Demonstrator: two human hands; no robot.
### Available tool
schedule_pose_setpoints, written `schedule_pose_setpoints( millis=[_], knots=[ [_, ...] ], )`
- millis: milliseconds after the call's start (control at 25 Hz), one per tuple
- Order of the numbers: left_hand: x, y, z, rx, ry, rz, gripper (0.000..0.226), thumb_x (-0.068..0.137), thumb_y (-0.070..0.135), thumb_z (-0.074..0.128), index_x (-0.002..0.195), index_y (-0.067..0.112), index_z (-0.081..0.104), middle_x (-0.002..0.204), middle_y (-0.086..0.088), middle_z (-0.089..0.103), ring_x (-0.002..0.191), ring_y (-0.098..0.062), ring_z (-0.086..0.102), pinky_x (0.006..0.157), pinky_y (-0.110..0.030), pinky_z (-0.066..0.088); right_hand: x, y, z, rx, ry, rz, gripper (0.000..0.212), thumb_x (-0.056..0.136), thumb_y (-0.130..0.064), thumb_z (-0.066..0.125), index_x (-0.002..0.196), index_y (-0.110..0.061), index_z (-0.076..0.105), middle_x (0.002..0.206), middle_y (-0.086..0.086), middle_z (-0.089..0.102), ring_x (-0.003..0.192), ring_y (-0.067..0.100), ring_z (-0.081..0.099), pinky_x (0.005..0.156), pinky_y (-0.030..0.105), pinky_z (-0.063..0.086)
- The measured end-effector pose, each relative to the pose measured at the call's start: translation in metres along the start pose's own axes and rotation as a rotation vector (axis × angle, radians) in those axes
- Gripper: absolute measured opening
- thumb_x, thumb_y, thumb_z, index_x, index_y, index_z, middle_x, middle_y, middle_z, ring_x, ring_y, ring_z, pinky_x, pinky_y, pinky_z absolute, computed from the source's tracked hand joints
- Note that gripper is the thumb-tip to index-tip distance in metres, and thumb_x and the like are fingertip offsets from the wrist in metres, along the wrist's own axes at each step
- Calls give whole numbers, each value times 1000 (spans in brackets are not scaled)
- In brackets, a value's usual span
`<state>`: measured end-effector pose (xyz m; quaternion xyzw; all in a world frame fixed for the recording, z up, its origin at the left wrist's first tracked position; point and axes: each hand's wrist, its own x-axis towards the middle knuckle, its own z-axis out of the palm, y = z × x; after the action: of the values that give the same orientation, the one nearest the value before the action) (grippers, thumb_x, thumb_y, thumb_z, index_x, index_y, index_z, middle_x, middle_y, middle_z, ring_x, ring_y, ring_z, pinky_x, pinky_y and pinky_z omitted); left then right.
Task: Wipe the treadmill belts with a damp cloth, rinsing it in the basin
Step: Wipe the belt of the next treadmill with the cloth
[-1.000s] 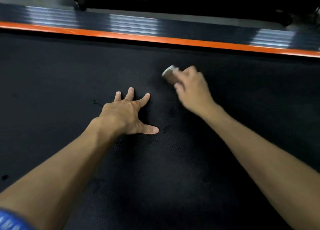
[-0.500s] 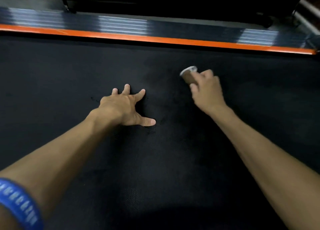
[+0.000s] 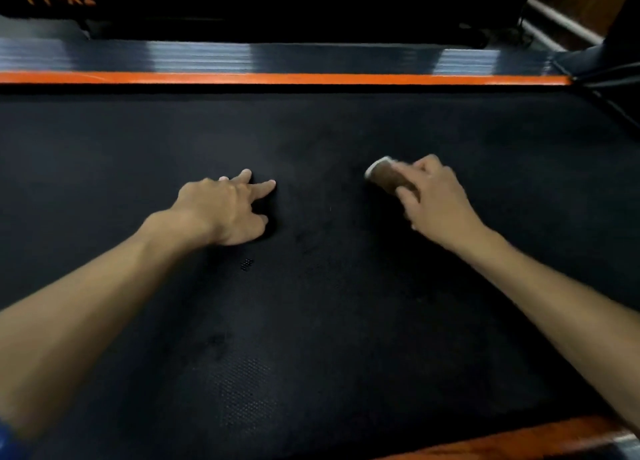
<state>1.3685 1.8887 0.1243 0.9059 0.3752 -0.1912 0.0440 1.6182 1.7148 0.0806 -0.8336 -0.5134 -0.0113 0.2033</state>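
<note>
Orange "TT-X2" on black treadmill frame point(image 3: 138, 6), top left.

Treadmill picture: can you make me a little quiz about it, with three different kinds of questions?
1. True or false: the left hand holds the cloth.
2. Pick one. The stripe along the far edge of the belt is: A) green B) orange C) white.
3. Fill in: the right hand presses the cloth on the ____.

Key
1. False. The right hand grips it; the left hand rests on the belt with fingers spread.
2. B
3. belt
</note>
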Motion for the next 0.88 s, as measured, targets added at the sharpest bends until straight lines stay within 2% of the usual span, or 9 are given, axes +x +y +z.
schedule_pose_setpoints(
  millis=[40,120,280,400,520,640,720,800,880],
  knots=[
    [3,0,-1,3,5,-3,64,96,47,39,151,50,7,163,11,4,142,-31,31,104,-45,37,3,3,1,-23,6,89,44,96,-22,55,140,-24,50,122,7,44,100,30,51,85,50,52],
    [9,1,-4,-1,-8,-17,67,93,43,44,151,49,12,163,8,11,138,-33,37,104,-44,37,-8,-24,10,-132,25,63,46,95,-21,55,140,-18,50,124,11,45,101,34,49,90,49,47],
    [16,3,-3,9,17,-25,69,88,41,49,150,48,19,159,3,26,136,-32,40,105,-42,37,-79,-117,21,55,-110,-290,49,91,-20,59,139,-17,49,121,9,48,97,30,49,87,47,47],
    [11,1,-2,17,31,-21,67,91,42,47,150,49,17,162,5,17,138,-33,38,106,-44,36,-123,-134,12,141,-225,-517,48,94,-20,57,140,-21,47,127,5,45,100,25,46,88,42,47],
    [1,0,0,3,43,-15,62,96,48,42,151,49,13,163,9,9,139,-33,37,106,-46,36,-115,-89,1,73,-112,-379,49,90,-18,57,139,-20,51,121,7,52,98,27,50,89,43,47],
    [-9,0,8,6,85,10,59,98,52,36,152,46,12,163,8,9,138,-32,38,104,-46,38,-100,-8,-18,-54,82,-56,47,90,-13,58,137,-18,55,114,12,53,94,36,53,83,43,50],
    [-11,0,11,8,110,19,58,98,51,35,152,44,14,163,7,11,139,-31,38,103,-46,38,-101,17,-29,-32,119,168,46,93,-14,56,139,-20,53,116,7,47,99,33,50,75,38,53],
    [-10,1,12,5,113,16,59,98,50,35,152,44,14,163,6,11,140,-30,36,104,-46,38,-117,-4,-23,-47,127,133,44,92,-14,57,136,-19,55,116,8,49,97,33,50,79,38,49],
    [-10,2,11,9,110,13,59,98,48,36,153,43,14,163,6,11,142,-30,33,106,-48,37,-145,-52,-10,11,61,-92,45,89,-17,57,133,-22,56,116,7,51,94,29,51,84,40,46]
  ],
)
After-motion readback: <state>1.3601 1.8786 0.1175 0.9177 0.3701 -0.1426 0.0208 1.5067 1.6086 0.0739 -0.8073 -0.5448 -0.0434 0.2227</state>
